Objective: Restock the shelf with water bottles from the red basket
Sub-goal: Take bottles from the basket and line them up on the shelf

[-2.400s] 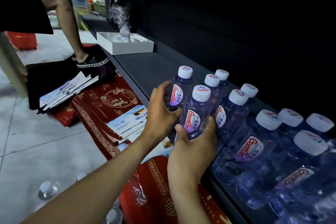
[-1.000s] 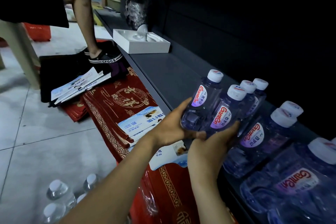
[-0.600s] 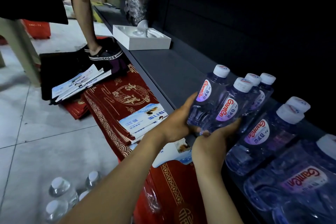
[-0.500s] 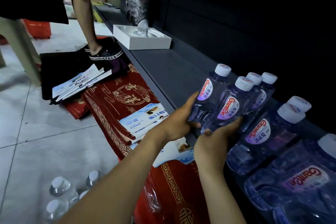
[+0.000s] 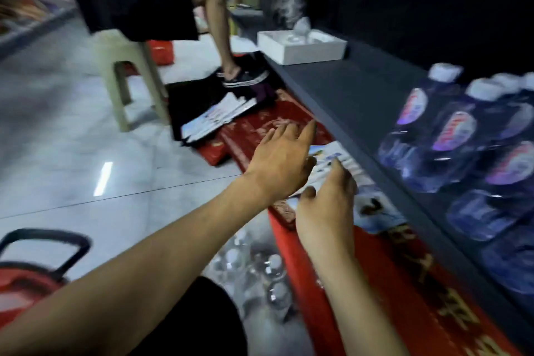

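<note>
- Both hands are hanging empty in the air in front of the shelf (image 5: 332,87): the left hand (image 5: 281,163) is spread wide with the fingers fanned, and the right hand (image 5: 326,205) is loosely open with the fingers curled a little. Neither is touching a bottle.
- The stocked water bottles (image 5: 450,136) are standing on the shelf to the right of the hands, caps up, packed close together; blur is hiding their exact count.
- The loose bottles (image 5: 265,272) waiting to be shelved are sitting on the floor below and slightly left of the hands, between the forearms. Their white caps are facing up at the camera, so their long axes are running roughly vertical.
- The red basket (image 5: 20,283) with its dark handle is showing at the lower left edge, well apart from both hands. I cannot tell whether anything is lying inside it.
- My reading is that a placement is finished and the next pickup is pending. That move turns on going down, not sideways: the floor bottles are lying almost straight under the right wrist, so the right hand looks nearer, while the left is nearer the basket.
- A grasp from above around the neck seems to suit the upright bottles.
- Further along the shelf a white box (image 5: 300,48) is sitting, leaving bare shelf between it and the bottles.
</note>
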A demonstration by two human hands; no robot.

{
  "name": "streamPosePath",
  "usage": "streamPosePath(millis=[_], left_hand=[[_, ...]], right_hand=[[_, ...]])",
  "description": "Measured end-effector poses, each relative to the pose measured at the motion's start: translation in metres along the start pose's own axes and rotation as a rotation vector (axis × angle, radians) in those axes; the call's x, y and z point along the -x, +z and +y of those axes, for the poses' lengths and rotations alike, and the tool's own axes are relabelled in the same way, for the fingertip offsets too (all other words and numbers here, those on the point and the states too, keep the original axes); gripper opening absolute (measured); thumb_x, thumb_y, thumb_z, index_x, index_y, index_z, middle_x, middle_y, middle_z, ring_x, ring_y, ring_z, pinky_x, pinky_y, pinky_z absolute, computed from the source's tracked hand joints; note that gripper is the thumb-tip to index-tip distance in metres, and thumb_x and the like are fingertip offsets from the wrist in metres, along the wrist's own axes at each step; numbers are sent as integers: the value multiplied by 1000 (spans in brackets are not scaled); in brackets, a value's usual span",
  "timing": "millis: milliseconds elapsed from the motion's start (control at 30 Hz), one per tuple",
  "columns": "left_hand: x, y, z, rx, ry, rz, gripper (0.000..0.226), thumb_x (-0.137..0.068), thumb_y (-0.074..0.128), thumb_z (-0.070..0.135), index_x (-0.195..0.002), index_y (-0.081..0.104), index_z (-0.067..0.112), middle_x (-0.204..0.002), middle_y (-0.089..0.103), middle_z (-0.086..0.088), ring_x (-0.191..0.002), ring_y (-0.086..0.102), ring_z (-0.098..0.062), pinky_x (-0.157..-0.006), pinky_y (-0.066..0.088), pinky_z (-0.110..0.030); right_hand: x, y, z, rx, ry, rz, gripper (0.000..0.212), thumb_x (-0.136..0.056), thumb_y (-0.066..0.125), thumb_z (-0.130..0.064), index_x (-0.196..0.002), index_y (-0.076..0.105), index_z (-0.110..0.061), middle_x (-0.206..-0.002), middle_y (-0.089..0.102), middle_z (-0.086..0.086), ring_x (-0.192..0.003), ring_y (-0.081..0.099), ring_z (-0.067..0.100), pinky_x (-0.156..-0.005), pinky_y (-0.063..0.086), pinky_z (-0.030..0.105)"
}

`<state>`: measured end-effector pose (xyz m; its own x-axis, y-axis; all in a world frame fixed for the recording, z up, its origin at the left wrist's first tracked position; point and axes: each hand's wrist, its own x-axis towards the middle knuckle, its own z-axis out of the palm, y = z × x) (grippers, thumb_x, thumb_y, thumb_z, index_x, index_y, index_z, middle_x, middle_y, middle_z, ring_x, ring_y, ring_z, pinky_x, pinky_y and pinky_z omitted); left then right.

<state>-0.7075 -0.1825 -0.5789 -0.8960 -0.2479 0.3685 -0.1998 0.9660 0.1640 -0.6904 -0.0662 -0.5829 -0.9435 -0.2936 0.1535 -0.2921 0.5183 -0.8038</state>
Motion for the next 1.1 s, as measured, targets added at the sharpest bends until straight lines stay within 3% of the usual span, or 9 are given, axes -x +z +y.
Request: streamPosePath(millis=[133, 200, 333, 500, 633, 767, 867, 1000, 1100], left_hand=[[108, -59, -82, -214, -103, -16, 62, -88, 56, 34, -145, 38, 18, -135, 52, -10, -123, 51, -33, -99, 42, -41], [179, -93, -127, -324, -203, -73, 58, -86, 54, 34, -140, 45, 16, -128, 57, -15, -114, 57, -37, -93, 49, -44], [335, -157, -186, -415, -559, -258, 53, -87, 49, 37, -136, 45, 19, -122, 58, -12, -106, 59, -37, -82, 52, -45], [505, -172, -206, -383, -1045, -457, 52, -90, 50, 36, -138, 34, 22, -125, 52, -11, -110, 55, -33, -84, 52, -45], [583, -142, -213, -171, -1371, -480, 58, -88, 53, 32, -142, 33, 21, -126, 51, -10, -111, 55, -30, -86, 53, -46], [624, -92, -223, 36, -1546, -494, 59, -87, 58, 30, -140, 36, 16, -122, 56, -10, -106, 60, -28, -83, 55, -42], [643, -53, -235, 254, -1672, -513, 40, -92, 57, 26, -128, 47, 13, -109, 61, -7, -90, 61, -21, -71, 54, -33], [658, -9, -257, 532, -1786, -499, 25, -98, 51, 24, -117, 60, 11, -90, 60, 1, -88, 62, -16, -63, 47, -21], [664, 24, -272, 711, -1948, -369, 21, -100, 46, 20, -110, 63, 11, -95, 61, -5, -82, 62, -16, -76, 54, -29]], right_hand=[[44, 49, -48, 175, -342, -265, 47, -93, 51, -11, -140, 43, -14, -142, 39, 12, -129, 44, 31, -102, 34, 37], [74, 76, -75, 241, -507, -397, 45, -94, 50, -13, -139, 44, -15, -143, 38, 11, -127, 45, 32, -100, 38, 38], [140, 131, -119, 356, -739, -732, 42, -98, 46, -22, -139, 44, -17, -146, 32, 9, -127, 46, 32, -98, 45, 41], [235, 213, -168, 464, -992, -1098, 41, -95, 49, -26, -134, 48, -13, -135, 40, 14, -119, 51, 33, -98, 47, 44], [307, 292, -190, 582, -1129, -1284, 37, -91, 53, -24, -126, 52, -10, -131, 45, 17, -116, 53, 35, -99, 47, 43], [364, 360, -188, 735, -1086, -1468, 31, -90, 54, -18, -119, 60, -7, -124, 60, 15, -108, 61, 31, -85, 50, 30], [386, 398, -163, 877, -956, -1584, 29, -92, 54, -15, -116, 64, -2, -120, 65, 15, -100, 63, 29, -74, 43, 24], [398, 438, -114, 1010, -730, -1681, 39, -95, 53, -14, -131, 54, -2, -133, 57, 15, -113, 60, 29, -87, 48, 29], [409, 454, -83, 1009, -546, -1733, 52, -94, 49, -10, -145, 41, -9, -141, 50, 15, -116, 57, 28, -98, 49, 35]])
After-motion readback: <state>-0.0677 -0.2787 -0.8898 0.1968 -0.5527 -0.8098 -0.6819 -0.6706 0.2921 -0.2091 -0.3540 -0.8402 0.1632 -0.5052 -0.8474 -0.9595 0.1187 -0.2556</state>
